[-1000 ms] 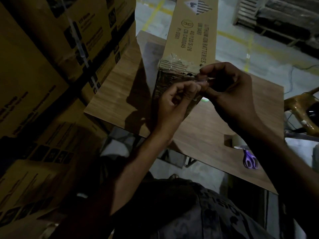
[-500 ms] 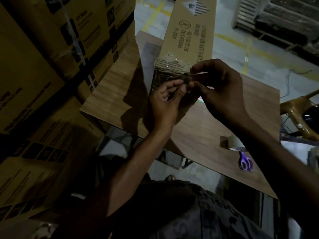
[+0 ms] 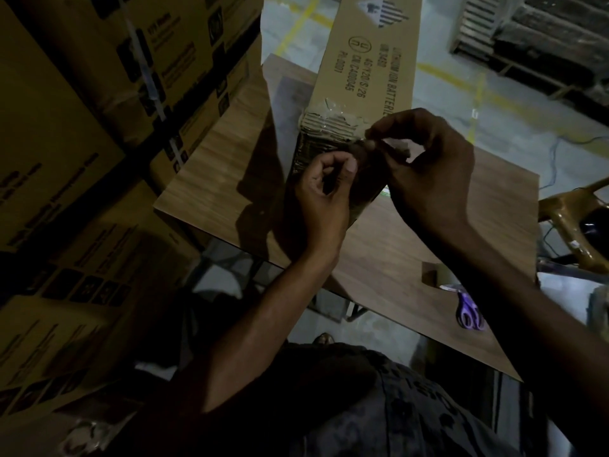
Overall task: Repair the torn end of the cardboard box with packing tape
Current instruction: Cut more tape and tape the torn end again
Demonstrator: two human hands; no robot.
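Observation:
A long cardboard box (image 3: 365, 61) lies on the wooden table (image 3: 230, 159), its torn near end (image 3: 324, 125) showing bare corrugation under clear tape. My right hand (image 3: 428, 173) pinches a bit of tape or torn card at the end's right corner. My left hand (image 3: 324, 196) is just below it against the box's end face, its fingers curled, thumb and forefinger meeting at the same spot. What they hold is too dark to see. A tape roll (image 3: 438, 277) stands on the table at the right, partly hidden by my right forearm.
Purple-handled scissors (image 3: 469, 311) lie near the table's front right edge. Stacked printed cartons (image 3: 99, 127) rise close on the left. A yellowish chair (image 3: 573, 209) stands beyond the table's right edge. Concrete floor with yellow lines lies beyond.
Both hands stay at the torn end. My right hand has shifted slightly up to the right corner, and my left hand's fingers have curled in tighter beneath it.

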